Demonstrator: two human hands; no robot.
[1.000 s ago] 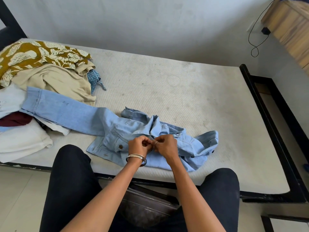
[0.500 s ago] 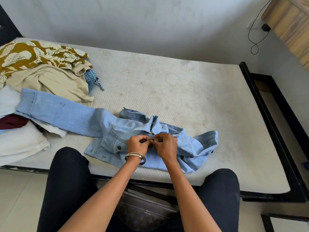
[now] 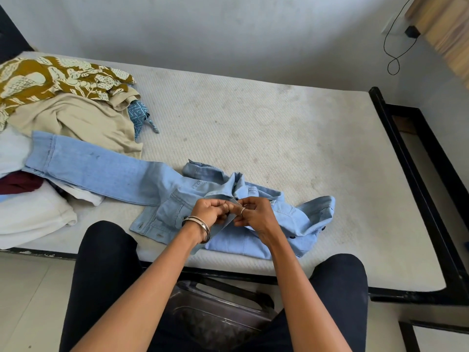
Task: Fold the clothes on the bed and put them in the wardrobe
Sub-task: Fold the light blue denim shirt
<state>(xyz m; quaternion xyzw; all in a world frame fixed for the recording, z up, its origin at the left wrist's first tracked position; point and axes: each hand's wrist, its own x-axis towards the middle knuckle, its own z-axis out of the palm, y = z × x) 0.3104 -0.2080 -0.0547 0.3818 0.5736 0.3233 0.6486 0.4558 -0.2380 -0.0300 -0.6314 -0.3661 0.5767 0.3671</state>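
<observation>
your left hand (image 3: 212, 210) and right hand (image 3: 256, 215) both pinch the jacket (image 3: 175, 191) front edge | jacket lies under them on the mattress (image 3: 253, 123) | clothes pile (image 3: 63, 110) far to your left

Head-worn wide-angle view looks forward and down, close over the bed (image 3: 253, 128) edge.

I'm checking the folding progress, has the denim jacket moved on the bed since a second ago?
No. The denim jacket lies where it did against the mattress edge; its sleeve still reaches the clothes pile.
</observation>
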